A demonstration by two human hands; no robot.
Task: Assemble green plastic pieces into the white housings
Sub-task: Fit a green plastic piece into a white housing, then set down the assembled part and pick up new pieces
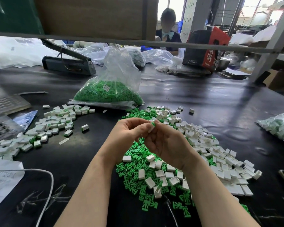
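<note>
You are holding a small white rectangular plastic housing (151, 127) with a green plastic piece (153, 124) seated in its top, raised above the black table (211, 102). Left hand (129, 133) fingers are curling round it to steady it; right hand (164, 143) fingertips are pinching the top, probably pressing the insert home. Loose green pieces and empty housings (154, 171) are lying directly beneath, within reach; finished units (56, 122) are piling to your left.

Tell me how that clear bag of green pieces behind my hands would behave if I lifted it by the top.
The clear bag looks thin and crinkled, so probably floppy. Its green pieces lie heaped low, so they would likely sag and shift. Its top looks open, so tipping it might spill.
</note>
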